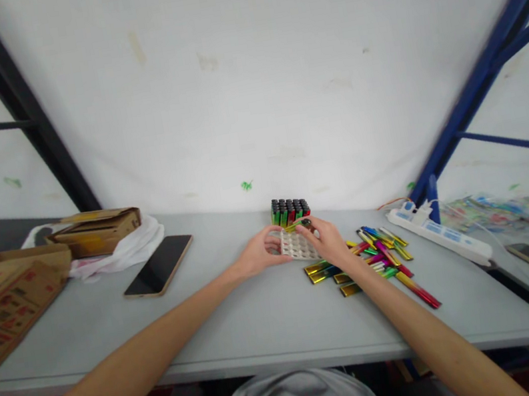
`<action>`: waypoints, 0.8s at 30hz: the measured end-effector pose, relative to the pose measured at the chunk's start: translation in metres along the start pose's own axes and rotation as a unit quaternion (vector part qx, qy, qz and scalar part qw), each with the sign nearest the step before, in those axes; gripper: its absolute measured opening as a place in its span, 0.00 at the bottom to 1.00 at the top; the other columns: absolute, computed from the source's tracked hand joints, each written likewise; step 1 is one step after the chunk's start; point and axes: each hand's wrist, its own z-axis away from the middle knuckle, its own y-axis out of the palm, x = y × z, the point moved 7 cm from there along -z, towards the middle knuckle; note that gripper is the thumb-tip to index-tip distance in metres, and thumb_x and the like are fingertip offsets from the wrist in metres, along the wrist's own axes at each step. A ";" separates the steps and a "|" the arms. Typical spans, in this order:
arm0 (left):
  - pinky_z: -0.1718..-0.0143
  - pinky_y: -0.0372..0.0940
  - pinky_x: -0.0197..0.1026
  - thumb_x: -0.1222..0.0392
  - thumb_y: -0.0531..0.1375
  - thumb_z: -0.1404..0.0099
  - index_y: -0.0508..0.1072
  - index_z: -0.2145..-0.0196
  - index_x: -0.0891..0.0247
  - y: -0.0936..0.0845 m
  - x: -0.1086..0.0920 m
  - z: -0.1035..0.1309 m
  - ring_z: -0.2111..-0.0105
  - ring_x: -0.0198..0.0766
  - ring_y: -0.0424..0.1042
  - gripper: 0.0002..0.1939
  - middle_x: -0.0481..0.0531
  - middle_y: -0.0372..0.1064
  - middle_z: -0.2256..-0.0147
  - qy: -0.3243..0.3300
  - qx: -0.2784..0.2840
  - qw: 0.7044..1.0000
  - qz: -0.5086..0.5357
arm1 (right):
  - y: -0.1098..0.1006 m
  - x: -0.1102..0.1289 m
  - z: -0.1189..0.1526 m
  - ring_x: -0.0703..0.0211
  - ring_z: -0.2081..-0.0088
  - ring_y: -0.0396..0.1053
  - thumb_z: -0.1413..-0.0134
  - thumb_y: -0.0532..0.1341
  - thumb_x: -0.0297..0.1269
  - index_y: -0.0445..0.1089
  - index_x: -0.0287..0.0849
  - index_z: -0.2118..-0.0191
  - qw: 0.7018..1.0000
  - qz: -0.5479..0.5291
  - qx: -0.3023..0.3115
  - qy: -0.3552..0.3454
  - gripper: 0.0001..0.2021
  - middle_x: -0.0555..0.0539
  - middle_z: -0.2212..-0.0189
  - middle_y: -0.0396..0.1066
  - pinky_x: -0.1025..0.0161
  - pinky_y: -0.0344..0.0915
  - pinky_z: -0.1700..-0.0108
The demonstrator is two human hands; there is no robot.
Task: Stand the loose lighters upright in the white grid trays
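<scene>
The loose sleeves (pixel 380 256) piled on the table look like thin metal with a mirror-shiny foil finish in gold, green and pink, while the white tray (pixel 297 245) looks like matt plastic and the table (pixel 245 323) itself is a smooth, dull grey laminate. Over on the left, the phone (pixel 159 265) has a glossy glass face, the boxes (pixel 3 306) are plain rough cardboard, and the white bag (pixel 126 251) is soft crinkly plastic.

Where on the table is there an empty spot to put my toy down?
The biggest bare patch of table is near the front edge, between the two forearms. Another lies between the phone and the left hand. It is crowded on the right: both hands meet at the white tray, with shiny sticks scattered up to the power strip.
</scene>
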 end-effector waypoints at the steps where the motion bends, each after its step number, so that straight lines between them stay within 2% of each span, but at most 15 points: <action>1: 0.59 0.67 0.43 0.54 0.77 0.54 0.63 0.46 0.62 0.000 0.001 0.000 0.62 0.41 0.76 0.41 0.53 0.77 0.62 0.000 0.000 1.000 0.003 | 0.001 0.001 -0.001 0.56 0.65 0.73 0.31 0.55 0.46 0.73 0.40 0.54 1.000 -0.001 0.005 -0.007 0.16 0.43 0.63 0.78 0.62 0.67 0.61; 5: 0.62 0.66 0.42 0.53 0.76 0.52 0.63 0.44 0.62 0.000 0.000 0.001 0.64 0.40 0.76 0.42 0.53 0.77 0.61 0.010 -0.005 1.000 -0.013 | 0.009 0.004 -0.005 0.56 0.64 0.72 0.29 0.54 0.45 0.72 0.40 0.55 0.999 0.010 0.033 -0.032 0.15 0.43 0.63 0.77 0.62 0.66 0.60; 10: 0.65 0.65 0.41 0.52 0.75 0.50 0.63 0.41 0.62 0.002 0.000 0.002 0.65 0.40 0.75 0.42 0.51 0.77 0.63 0.017 0.005 0.996 -0.088 | 0.021 -0.001 -0.009 0.53 0.65 0.70 0.28 0.53 0.45 0.69 0.40 0.60 0.994 0.077 0.059 -0.041 0.15 0.42 0.66 0.73 0.60 0.65 0.60; 15: 0.65 0.66 0.40 0.49 0.73 0.49 0.64 0.40 0.65 0.000 -0.003 0.002 0.69 0.38 0.72 0.43 0.47 0.75 0.67 0.015 -0.002 0.992 -0.129 | 0.025 -0.002 -0.009 0.51 0.63 0.69 0.29 0.53 0.45 0.68 0.41 0.60 0.987 0.133 0.074 -0.051 0.14 0.41 0.65 0.71 0.58 0.65 0.58; 20: 0.64 0.67 0.41 0.42 0.72 0.50 0.71 0.43 0.65 -0.008 -0.012 0.002 0.69 0.38 0.71 0.41 0.47 0.73 0.68 0.012 -0.025 0.970 -0.241 | 0.005 -0.009 -0.003 0.52 0.58 0.71 0.30 0.56 0.47 0.66 0.39 0.43 0.989 0.109 0.095 -0.027 0.19 0.42 0.59 0.73 0.57 0.67 0.53; 24: 0.63 0.66 0.42 0.37 0.71 0.52 0.77 0.48 0.64 -0.018 -0.021 0.000 0.67 0.40 0.70 0.39 0.50 0.73 0.64 0.025 -0.031 0.942 -0.333 | -0.026 -0.037 0.007 0.51 0.56 0.72 0.30 0.55 0.45 0.73 0.40 0.50 0.978 0.162 0.127 0.022 0.16 0.40 0.59 0.75 0.56 0.66 0.49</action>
